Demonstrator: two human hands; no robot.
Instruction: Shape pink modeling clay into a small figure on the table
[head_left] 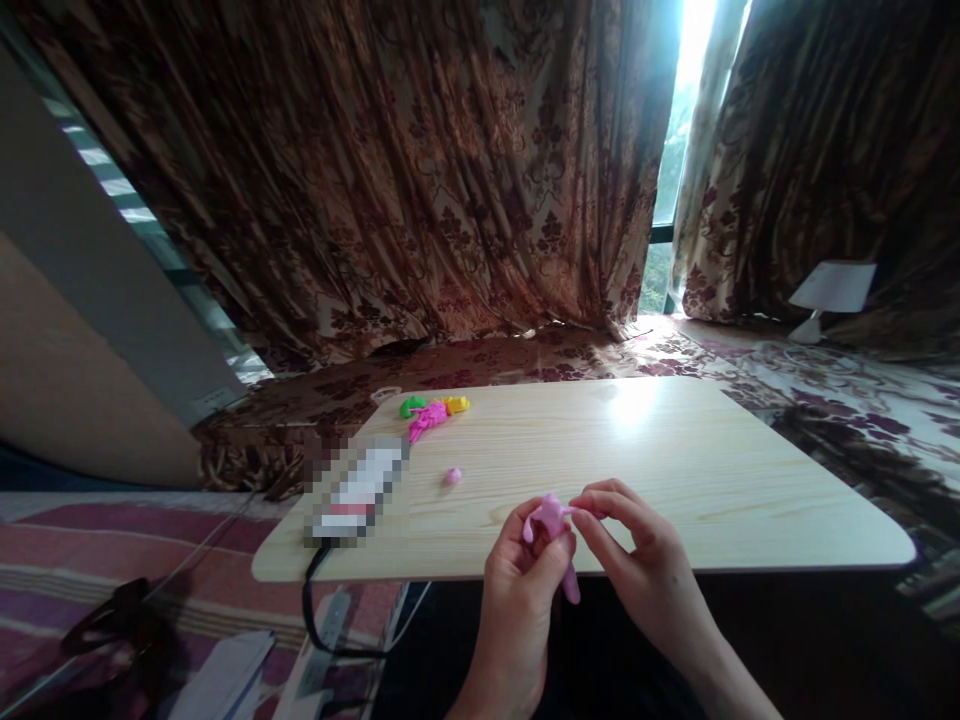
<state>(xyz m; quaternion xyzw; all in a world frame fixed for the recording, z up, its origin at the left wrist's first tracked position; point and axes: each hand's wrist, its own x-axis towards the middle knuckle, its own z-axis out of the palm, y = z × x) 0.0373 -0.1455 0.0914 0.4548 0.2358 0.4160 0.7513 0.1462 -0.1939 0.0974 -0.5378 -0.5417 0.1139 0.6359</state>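
My left hand point(521, 580) and my right hand point(637, 560) meet over the near edge of a pale wooden table point(675, 470). Between their fingertips is a pink clay figure point(553, 520); the left fingers wrap round its lower part and the right fingers pinch its upper right side. A small pink clay ball point(452, 476) lies on the table just beyond the hands. Further back left lie green point(410, 406), pink point(427, 418) and yellow point(456, 404) clay pieces.
A blurred flat object point(358, 490) with a black strap rests on the table's left part. Patterned brown curtains hang behind, with a bright window gap. A white lamp point(829, 295) stands at the right. Striped fabric, black items and papers lie at lower left.
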